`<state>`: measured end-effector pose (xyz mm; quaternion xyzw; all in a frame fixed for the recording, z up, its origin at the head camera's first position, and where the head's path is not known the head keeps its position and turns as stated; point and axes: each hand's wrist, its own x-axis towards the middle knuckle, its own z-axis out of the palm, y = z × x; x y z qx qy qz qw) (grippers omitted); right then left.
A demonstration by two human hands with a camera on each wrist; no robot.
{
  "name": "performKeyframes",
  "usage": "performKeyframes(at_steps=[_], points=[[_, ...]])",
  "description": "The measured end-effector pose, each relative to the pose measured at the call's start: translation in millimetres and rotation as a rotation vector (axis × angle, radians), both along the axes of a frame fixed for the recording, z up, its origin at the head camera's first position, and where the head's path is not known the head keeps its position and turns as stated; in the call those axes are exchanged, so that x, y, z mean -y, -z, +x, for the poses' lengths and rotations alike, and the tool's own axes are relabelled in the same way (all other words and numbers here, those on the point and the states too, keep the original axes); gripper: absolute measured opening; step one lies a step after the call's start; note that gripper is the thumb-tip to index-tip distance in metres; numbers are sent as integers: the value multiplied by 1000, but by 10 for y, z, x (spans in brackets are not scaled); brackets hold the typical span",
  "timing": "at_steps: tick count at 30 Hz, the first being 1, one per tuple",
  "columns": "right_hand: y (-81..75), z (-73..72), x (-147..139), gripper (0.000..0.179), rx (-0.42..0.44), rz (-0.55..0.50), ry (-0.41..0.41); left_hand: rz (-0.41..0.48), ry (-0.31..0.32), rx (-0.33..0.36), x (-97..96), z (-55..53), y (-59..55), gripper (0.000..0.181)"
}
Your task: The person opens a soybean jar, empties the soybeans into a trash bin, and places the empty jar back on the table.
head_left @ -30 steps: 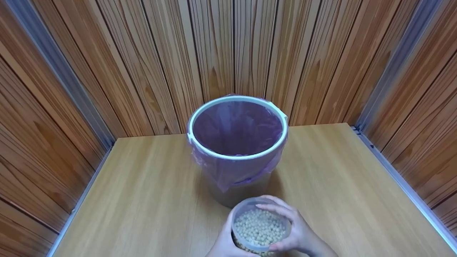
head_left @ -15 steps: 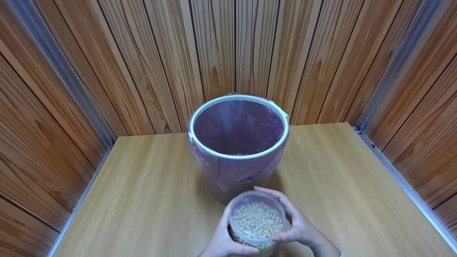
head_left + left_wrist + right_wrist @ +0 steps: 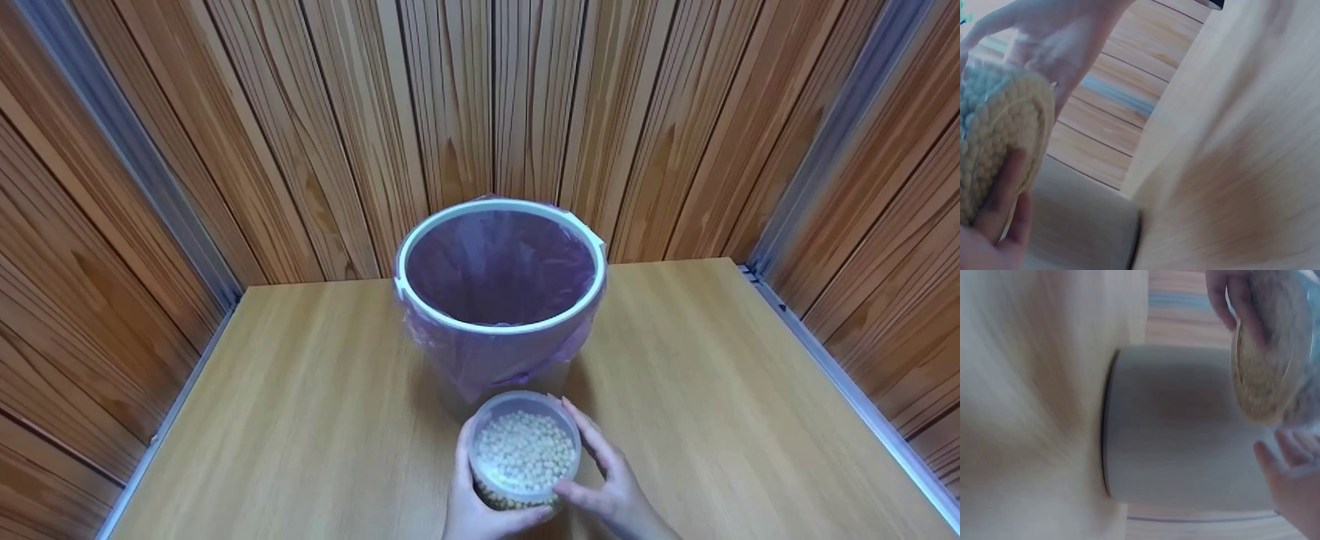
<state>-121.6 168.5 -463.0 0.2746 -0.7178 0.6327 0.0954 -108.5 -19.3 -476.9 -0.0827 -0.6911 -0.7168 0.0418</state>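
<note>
A round, clear plastic tub (image 3: 525, 450) full of small pale beans is held in front of the bin. My left hand (image 3: 480, 495) grips it from the left, thumb across the near side. In the left wrist view fingers of the left hand (image 3: 1002, 219) lie against the base of the tub (image 3: 1008, 129). On the right side is my right hand (image 3: 611, 484), its fingers fairly straight beside the tub and the thumb tip right at the rim. The right wrist view shows the right hand (image 3: 1297, 484) just below the tub (image 3: 1266, 371), fingers slightly spread.
A grey bin (image 3: 1179, 433) stands on the wooden table (image 3: 300, 420) directly behind the tub. A purple bag (image 3: 502, 360) lines it, clamped by a pale ring (image 3: 501, 328). Wood-panelled walls (image 3: 450, 97) enclose the back and both sides.
The tub has moved slightly up and left in the head view, towards the bin. The right hand's fingers have come off the tub's top and now lie along its side.
</note>
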Motion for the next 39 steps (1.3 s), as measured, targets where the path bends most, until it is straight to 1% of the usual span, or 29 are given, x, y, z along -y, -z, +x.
performKeyframes(at_steps=[2, 3, 4, 6, 8, 9, 10, 11, 14, 16, 18, 20, 22, 26, 28, 29, 30, 32, 33, 34, 36, 37, 38, 39], points=[[15, 36, 51, 90, -21, 11, 37, -1, -36, -35, -34, 10, 29, 118], [20, 54, 74, 94, -17, 19, 58, -13, -55, -62, -49, 17, 45, 118], [20, 73, 97, 99, 0, 21, 70, -28, -71, -83, -60, 24, 59, 117], [17, 114, 132, 108, 52, 30, 104, -30, -89, -108, -79, 37, 84, 116], [14, 141, 155, 112, 96, 39, 136, -41, -104, -112, -86, 50, 99, 116], [10, 149, 161, 112, 117, 38, 147, -46, -107, -105, -86, 56, 100, 116], [4, 153, 164, 112, 130, 40, 157, -43, -101, -83, -86, 61, 97, 116], [1, 149, 162, 110, 127, 43, 161, -40, -95, -66, -84, 64, 91, 116], [-4, 119, 132, 107, 78, 61, 143, -48, -70, 0, -70, 78, 52, 118], [-11, 95, 98, 105, 54, 58, 104, -34, -34, 63, -53, 88, 13, 118], [-18, 71, 55, 102, 47, 37, 38, -17, 7, 125, -21, 98, -30, 118], [-29, 49, 9, 99, 58, 4, -43, 12, 64, 183, 23, 102, -75, 120], [-42, 24, -34, 97, 80, -49, -153, 50, 141, 229, 77, 108, -112, 119], [-76, -57, -84, 97, 87, -171, -431, 112, 304, 255, 170, 109, -154, 111], [-87, -95, -95, 98, 87, -214, -553, 143, 373, 232, 196, 103, -154, 106], [-89, -111, -97, 99, 74, -225, -598, 154, 399, 210, 204, 98, -149, 104], [-90, -120, -100, 99, 79, -235, -626, 168, 419, 193, 212, 94, -144, 103], [-89, -132, -106, 99, 106, -248, -660, 189, 451, 133, 219, 81, -122, 102], [-85, -135, -108, 98, 106, -246, -657, 188, 454, 106, 221, 75, -112, 103], [-81, -136, -109, 97, 106, -245, -647, 174, 441, 86, 221, 73, -103, 104], [-73, -137, -112, 95, 100, -246, -609, 158, 403, 81, 216, 69, -98, 108], [-68, -134, -113, 93, 87, -241, -579, 138, 370, 84, 210, 72, -103, 111], [-62, -129, -115, 91, 66, -229, -532, 117, 329, 104, 204, 77, -112, 114], [-56, -122, -117, 87, 39, -216, -484, 102, 290, 138, 196, 85, -128, 117]])
